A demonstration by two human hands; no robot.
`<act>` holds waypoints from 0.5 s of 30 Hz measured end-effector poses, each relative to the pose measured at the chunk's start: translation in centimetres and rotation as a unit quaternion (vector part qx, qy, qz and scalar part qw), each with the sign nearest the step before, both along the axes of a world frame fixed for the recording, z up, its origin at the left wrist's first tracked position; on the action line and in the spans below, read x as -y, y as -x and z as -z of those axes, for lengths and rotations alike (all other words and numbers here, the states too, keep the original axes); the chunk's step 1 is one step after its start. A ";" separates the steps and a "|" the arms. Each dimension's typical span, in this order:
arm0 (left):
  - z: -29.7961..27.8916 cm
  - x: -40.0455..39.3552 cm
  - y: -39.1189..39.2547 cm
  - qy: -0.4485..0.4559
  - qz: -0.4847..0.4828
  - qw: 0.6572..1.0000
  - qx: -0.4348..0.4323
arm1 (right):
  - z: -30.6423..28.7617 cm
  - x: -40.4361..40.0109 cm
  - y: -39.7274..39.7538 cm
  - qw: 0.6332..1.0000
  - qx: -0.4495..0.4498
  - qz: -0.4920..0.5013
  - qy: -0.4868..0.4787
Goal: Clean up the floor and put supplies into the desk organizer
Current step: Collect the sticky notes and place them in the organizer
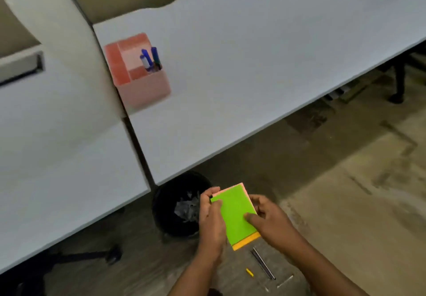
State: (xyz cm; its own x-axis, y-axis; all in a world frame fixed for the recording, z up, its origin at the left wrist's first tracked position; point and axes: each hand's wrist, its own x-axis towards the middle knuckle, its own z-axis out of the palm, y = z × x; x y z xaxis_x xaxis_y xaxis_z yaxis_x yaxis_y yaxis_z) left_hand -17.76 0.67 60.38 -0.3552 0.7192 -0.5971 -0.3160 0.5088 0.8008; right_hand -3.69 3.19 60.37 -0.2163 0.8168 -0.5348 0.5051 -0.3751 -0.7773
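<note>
While both hands grip the stack of coloured paper [235, 215] low over the floor [345, 203], the pink organizer [138, 83] sits up and away to the left on the worktop [253, 65], well apart from them. The left hand [212, 219] pinches the stack's left edge; the right hand [269, 222] closes on its right side, thumb on top. The stack's long axis runs away from the person. The left hand is the nearer to the organizer. Pens [262, 263] lie on the floor below.

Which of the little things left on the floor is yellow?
The short yellow piece, lying left of the two long dark sticks. The pale stick to the right is whitish, not yellow.
</note>
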 end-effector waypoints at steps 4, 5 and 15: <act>-4.3 -0.3 2.9 -0.013 0.015 0.999 -0.044 | -3.9 0.4 3.6 0.999 -0.024 -0.024 0.016; -5.6 -0.5 3.9 -0.023 0.020 0.998 -0.059 | -5.2 0.5 4.9 0.999 -0.019 -0.025 0.005; -12.8 -5.5 10.0 -0.095 0.118 0.972 -0.181 | -11.0 -5.2 11.9 0.995 -0.014 0.003 -0.098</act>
State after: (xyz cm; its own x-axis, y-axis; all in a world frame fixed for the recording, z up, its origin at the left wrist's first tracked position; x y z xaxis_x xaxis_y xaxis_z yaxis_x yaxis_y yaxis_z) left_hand -27.75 6.22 73.14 -0.3289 0.8915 -0.3116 0.1114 0.3643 0.9246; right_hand -15.59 8.38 71.32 -0.2247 0.9061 -0.3584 0.4800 -0.2172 -0.8500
